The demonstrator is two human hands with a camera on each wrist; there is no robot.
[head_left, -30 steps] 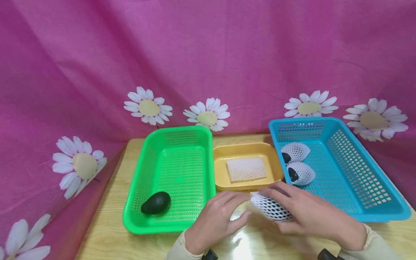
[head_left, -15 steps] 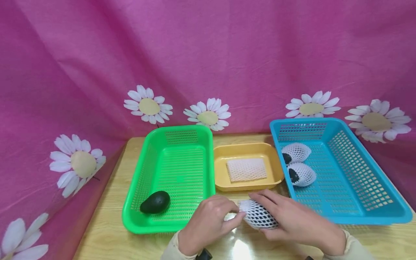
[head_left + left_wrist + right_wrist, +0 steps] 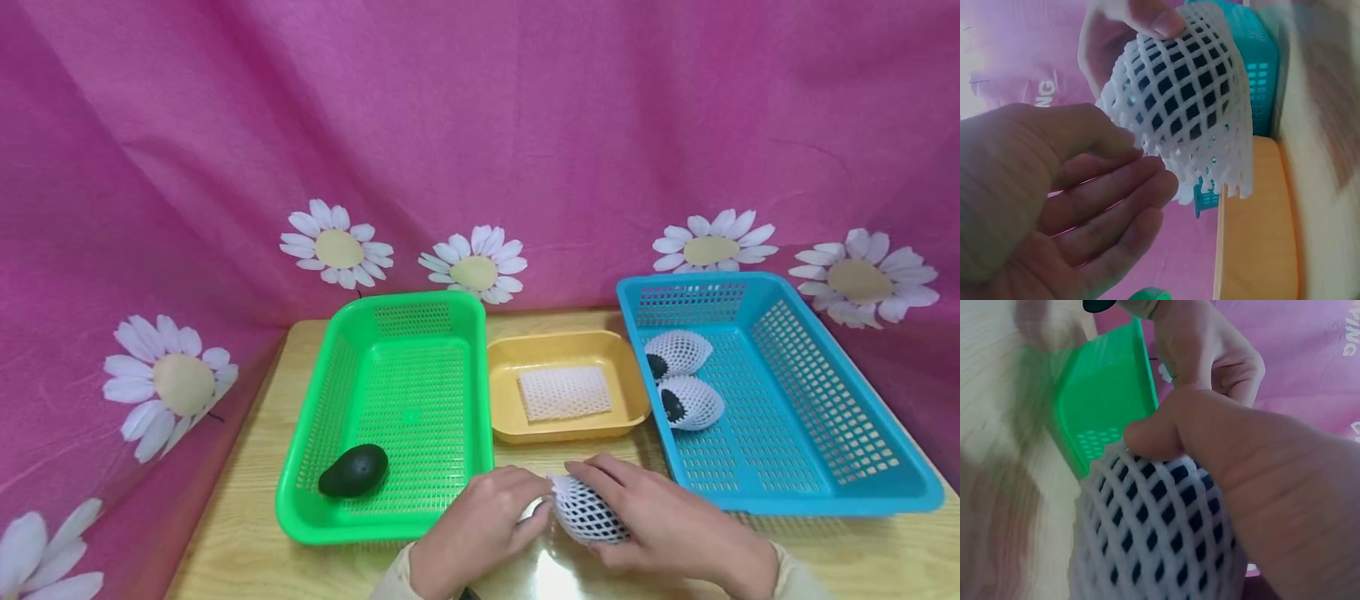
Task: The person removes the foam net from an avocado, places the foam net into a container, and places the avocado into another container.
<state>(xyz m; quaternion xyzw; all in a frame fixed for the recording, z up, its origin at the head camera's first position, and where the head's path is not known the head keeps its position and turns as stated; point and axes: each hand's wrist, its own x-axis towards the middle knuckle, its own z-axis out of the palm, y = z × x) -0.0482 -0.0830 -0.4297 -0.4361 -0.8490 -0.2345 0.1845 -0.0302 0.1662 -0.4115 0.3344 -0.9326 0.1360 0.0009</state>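
Observation:
Above the table's front, my right hand (image 3: pixel 660 521) grips an avocado in a white foam net sleeve (image 3: pixel 588 510). Dark skin shows through the diamond holes of the netting in both wrist views. My left hand (image 3: pixel 483 521) pinches the sleeve's loose edge with thumb and forefinger, while its other fingers (image 3: pixel 1104 206) stay loosely bent. Past the fruit, the sleeve's frayed end (image 3: pixel 1235 181) hangs free. A bare avocado (image 3: pixel 354 471) lies in the green basket (image 3: pixel 412 383) on the left.
A yellow tray (image 3: pixel 555 432) holding flat foam netting (image 3: pixel 565 393) stands between the baskets. In the blue basket (image 3: pixel 780 417) on the right lie two netted avocados, one behind (image 3: pixel 682 352) and one in front (image 3: pixel 694 403). A pink flowered cloth (image 3: pixel 480 150) hangs behind the table.
The right hand has carried the netted avocado left and slightly toward the front. The left hand's fingertips have closed in from beside the sleeve to its edge.

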